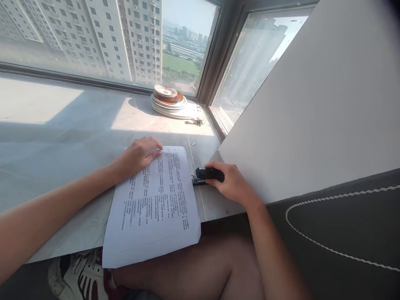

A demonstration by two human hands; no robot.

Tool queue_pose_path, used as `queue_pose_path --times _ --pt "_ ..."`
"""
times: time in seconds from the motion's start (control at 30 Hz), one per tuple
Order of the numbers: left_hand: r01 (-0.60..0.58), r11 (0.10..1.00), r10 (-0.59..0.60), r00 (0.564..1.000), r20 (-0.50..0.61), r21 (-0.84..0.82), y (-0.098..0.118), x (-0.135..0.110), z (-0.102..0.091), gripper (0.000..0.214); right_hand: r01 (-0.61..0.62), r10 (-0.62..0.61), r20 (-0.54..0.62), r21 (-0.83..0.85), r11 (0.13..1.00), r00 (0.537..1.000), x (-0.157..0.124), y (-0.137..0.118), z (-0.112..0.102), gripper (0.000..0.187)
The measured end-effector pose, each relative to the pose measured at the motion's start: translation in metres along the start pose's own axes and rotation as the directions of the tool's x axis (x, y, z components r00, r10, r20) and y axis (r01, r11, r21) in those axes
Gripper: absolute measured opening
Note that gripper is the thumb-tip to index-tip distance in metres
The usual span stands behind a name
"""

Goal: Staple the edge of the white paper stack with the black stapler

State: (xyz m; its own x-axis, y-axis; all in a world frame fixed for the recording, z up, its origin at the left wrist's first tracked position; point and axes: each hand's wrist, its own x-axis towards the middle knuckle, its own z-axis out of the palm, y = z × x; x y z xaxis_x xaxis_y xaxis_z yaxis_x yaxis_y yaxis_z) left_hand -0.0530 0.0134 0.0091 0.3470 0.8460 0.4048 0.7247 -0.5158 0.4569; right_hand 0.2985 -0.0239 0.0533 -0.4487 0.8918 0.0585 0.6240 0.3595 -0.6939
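Observation:
A printed sheet of paper (156,200), possibly several in a stack, lies on the marble sill and hangs over its front edge. My left hand (140,154) rests on its upper left part, fingers curved and holding it against the sill. To the right of the paper, my right hand (229,179) is wrapped round a black stapler (204,173). The stapler's jaws are apart and point left at the paper's right edge. Whether they overlap the paper I cannot tell.
A stack of plates (168,102) stands by the window corner, with a small bunch of keys (195,122) in front. Small metal bits (194,144) lie beyond the stapler. A white panel (300,104) slants up at the right. A white beaded cord (312,239) hangs below it.

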Motion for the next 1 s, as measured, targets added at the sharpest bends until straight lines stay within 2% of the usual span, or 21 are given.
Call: queue_pose_path --times 0.13,0.2,0.27,0.33,0.43,0.57,0.7,1.0 --pt "-0.139 0.989 0.141 0.989 -0.035 0.056 0.026 -0.01 0.004 0.023 0.023 -0.02 -0.052 0.059 0.998 0.998 0.001 -0.009 0.006 0.028" --pt "-0.268 0.963 0.268 0.963 0.031 0.017 0.044 -0.02 0.008 0.021 0.046 -0.041 -0.1 0.054 0.997 0.994 0.002 -0.014 0.012 0.028" --pt "-0.381 0.924 0.38 0.916 0.127 -0.013 0.061 -0.03 0.014 0.023 0.07 -0.069 -0.12 0.001 0.998 0.99 0.003 -0.019 0.018 0.028" --pt "-0.439 0.898 0.43 0.881 0.199 0.004 0.073 -0.038 0.02 0.029 0.075 -0.081 -0.125 -0.057 0.996 0.989 0.005 -0.024 0.023 0.035" --pt "-0.46 0.885 0.431 0.869 0.244 0.074 0.08 -0.043 0.029 0.039 0.042 -0.057 -0.148 -0.103 0.994 0.987 0.009 -0.027 0.028 0.046" --pt "-0.461 0.879 0.424 0.873 0.24 0.125 0.079 -0.044 0.035 0.042 0.022 -0.05 -0.15 -0.184 0.983 0.987 0.022 -0.027 0.03 0.05" --pt "-0.439 0.894 0.411 0.883 0.229 0.089 0.077 -0.046 0.038 0.043 0.019 -0.042 -0.091 -0.247 0.969 0.995 0.028 -0.027 0.029 0.049" --pt "-0.389 0.921 0.371 0.899 0.234 0.036 0.075 -0.043 0.041 0.043 -0.006 -0.013 -0.054 -0.328 0.945 0.998 0.016 -0.03 0.03 0.051"
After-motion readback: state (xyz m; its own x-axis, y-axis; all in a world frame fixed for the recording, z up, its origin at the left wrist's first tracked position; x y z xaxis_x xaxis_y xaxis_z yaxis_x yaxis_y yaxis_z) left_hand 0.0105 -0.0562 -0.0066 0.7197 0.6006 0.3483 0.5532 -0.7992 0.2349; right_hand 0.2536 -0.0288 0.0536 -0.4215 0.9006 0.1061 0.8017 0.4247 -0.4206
